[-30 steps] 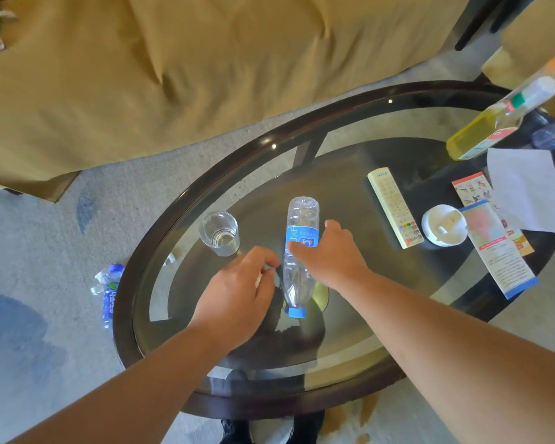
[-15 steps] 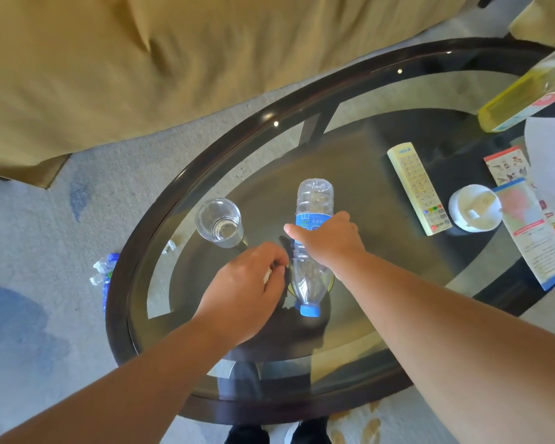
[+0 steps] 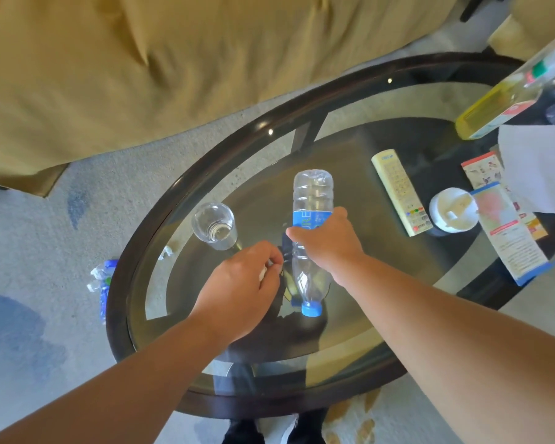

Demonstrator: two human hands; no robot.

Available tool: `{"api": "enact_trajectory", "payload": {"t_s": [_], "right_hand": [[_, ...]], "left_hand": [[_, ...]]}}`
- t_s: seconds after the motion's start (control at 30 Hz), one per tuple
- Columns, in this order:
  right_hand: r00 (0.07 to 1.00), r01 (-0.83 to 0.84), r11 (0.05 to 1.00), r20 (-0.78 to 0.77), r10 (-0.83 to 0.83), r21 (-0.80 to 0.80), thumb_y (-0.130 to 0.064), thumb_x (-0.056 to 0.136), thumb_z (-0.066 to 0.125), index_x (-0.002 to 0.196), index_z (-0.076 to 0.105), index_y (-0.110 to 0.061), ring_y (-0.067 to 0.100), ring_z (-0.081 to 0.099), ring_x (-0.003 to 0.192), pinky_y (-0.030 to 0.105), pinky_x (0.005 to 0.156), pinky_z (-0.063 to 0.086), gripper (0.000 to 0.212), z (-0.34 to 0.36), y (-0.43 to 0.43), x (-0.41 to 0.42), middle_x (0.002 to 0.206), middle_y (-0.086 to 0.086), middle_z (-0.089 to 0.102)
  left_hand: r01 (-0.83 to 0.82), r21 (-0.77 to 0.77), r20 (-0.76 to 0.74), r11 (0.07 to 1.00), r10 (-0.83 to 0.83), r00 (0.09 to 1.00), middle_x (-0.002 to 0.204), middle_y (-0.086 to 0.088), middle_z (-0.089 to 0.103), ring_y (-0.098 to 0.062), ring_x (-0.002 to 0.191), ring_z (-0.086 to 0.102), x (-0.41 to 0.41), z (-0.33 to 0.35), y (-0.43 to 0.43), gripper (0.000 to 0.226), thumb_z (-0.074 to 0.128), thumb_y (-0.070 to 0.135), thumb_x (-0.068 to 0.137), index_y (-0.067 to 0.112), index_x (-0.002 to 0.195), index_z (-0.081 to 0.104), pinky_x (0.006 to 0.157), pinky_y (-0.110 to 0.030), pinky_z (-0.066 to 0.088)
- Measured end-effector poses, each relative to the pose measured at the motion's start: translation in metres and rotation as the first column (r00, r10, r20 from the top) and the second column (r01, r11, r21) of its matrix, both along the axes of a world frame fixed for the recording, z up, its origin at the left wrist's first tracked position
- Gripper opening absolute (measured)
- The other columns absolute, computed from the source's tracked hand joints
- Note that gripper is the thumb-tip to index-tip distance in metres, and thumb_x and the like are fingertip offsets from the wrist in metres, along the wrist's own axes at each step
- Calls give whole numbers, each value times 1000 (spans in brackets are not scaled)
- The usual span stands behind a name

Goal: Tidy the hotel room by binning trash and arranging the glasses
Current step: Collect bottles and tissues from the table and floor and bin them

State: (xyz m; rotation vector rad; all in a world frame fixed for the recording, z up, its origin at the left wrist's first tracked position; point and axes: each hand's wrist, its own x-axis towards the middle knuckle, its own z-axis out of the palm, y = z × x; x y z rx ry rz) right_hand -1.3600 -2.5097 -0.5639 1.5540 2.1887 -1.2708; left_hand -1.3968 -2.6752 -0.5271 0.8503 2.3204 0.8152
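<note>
An empty clear plastic bottle [image 3: 312, 193] with a blue label and blue cap lies over the oval glass table [image 3: 225, 149], cap toward me. My right hand [image 3: 329, 243] grips it around the middle. My left hand [image 3: 241, 290] hovers just left of the bottle, fingers curled, pinching something small and white that I cannot make out. A clear drinking glass [image 3: 213, 225] stands upright to the left, apart from both hands.
On the table's right lie a cream remote [image 3: 401, 192], a white lid [image 3: 452, 209], leaflets [image 3: 510, 238], a white paper [image 3: 539, 174] and a yellow-liquid bottle [image 3: 494, 107]. A crushed bottle [image 3: 101, 283] lies on the carpet at left. A tan armchair [image 3: 141, 75] stands behind.
The view has shifted slightly. My right hand keeps its grip on the bottle, and my left hand stays curled beside it. The glass has not moved.
</note>
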Motion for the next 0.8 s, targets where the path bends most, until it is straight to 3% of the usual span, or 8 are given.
{"api": "enact_trajectory", "payload": {"t_s": [0.17, 0.3, 0.6, 0.8], "right_hand": [[985, -37, 998, -169, 44, 47, -43, 70, 77, 113, 42, -20, 11, 62, 76, 32, 68, 52, 60, 77, 10, 12, 92, -6, 58], [960, -57, 993, -268, 83, 105, -45, 68, 78, 113, 42, -23, 10, 63, 77, 38, 74, 55, 61, 151, 23, 22, 91, -9, 60], [877, -70, 975, -453, 161, 210, -43, 69, 78, 108, 45, -23, 8, 62, 80, 32, 72, 52, 55, 316, 47, 53, 92, -10, 61], [788, -73, 972, -584, 194, 224, -42, 70, 80, 112, 45, -29, 4, 62, 84, 33, 79, 54, 56, 397, 46, 81, 95, -14, 61]], "left_hand": [[-15, 63, -65, 998, 19, 998, 75, 17, 55, -2, 73, 56, 0, 57, 16, 8, 48, 23, 95, 27, 95, 56, 64, -24, 49], [-40, 141, -125, 989, 57, 990, 74, 18, 55, 5, 74, 55, 0, 120, 28, 10, 49, 21, 94, 27, 93, 56, 60, -10, 41], [-126, 283, -208, 951, 189, 960, 59, 12, 53, -5, 59, 51, 16, 256, 50, 18, 49, 29, 92, 25, 76, 57, 48, -19, 32], [-57, 340, -374, 939, 190, 907, 62, 7, 56, -11, 65, 53, 33, 336, 60, 20, 50, 28, 93, 21, 75, 57, 52, -22, 35]]}}
